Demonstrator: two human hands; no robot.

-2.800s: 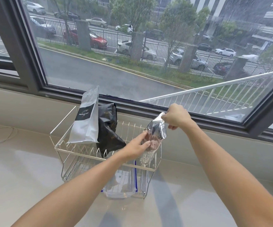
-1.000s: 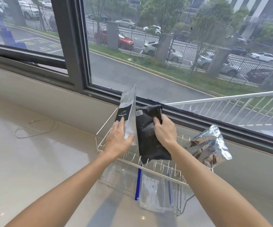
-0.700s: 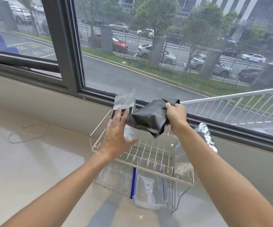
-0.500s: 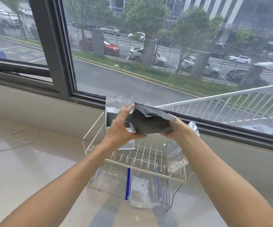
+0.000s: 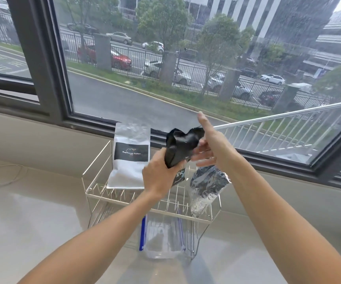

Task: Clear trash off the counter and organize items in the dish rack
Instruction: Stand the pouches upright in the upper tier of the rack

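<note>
Black pouch [image 5: 181, 149] is up in the air above the far-middle of the dish rack [image 5: 112, 195], crumpled at the top; left hand [image 5: 159, 174] wrapped around its lower half, firm hold; right hand [image 5: 210, 143] flat against the pouch's right side with the fingers loose and thumb pointing up, more pressing than clamping. White coffee bag [image 5: 130, 155] stands upright at the far-left of the rack, leaning toward the window frame [image 5: 42, 64]; silver foil bag [image 5: 205, 187] is slumped at the right side, its bottom end poking down through the wires. Clear container with blue edges [image 5: 162, 236] sits under the rack on the counter [image 5: 32, 212].

Looks like the step is reshaping the black pouch before reseating it; judgement only. To do it well: flatten the crumpled top with the right hand while the left keeps the base steady; squeeze air out so it stands; then lower it base-first into the free slots between white bag and foil bag, upright, leaning on the white bag; don't knock the white bag over; foil bag likely needs straightening after, since it's tilted.
</note>
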